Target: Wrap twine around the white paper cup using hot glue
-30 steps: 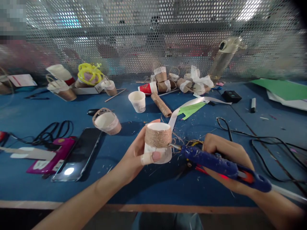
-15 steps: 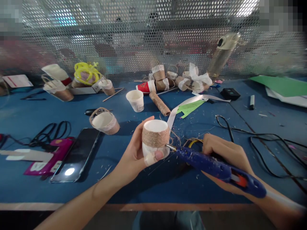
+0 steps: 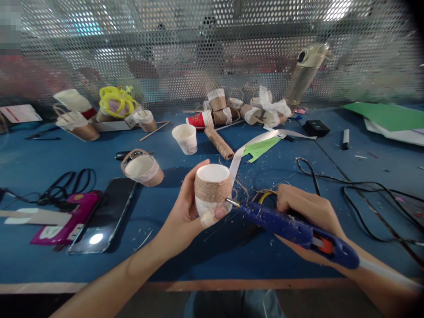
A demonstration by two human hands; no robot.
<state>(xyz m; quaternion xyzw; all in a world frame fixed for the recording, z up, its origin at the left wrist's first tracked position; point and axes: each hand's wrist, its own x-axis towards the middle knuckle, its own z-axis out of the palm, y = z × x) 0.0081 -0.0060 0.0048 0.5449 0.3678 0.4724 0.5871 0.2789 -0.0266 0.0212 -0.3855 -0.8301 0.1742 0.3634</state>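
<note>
My left hand is closed around a white paper cup, its thumb across the front. Brown twine wraps a band round the cup's upper part, and a loose strand trails off to the right. A bandage covers part of the thumb. My right hand grips a blue hot glue gun, with a clear glue stick out of its back end. The metal nozzle points left at the lower edge of the twine; whether it touches is hard to tell.
A twine-covered basket cup, a phone and a magenta glue gun lie left. Ahead are a plain cup, a twine roll, white ribbon and green paper. Black cables run along the right.
The whole view has shifted slightly. The cup stays in my left hand, and the glue gun's nozzle has moved a little left along the twine's lower edge.
</note>
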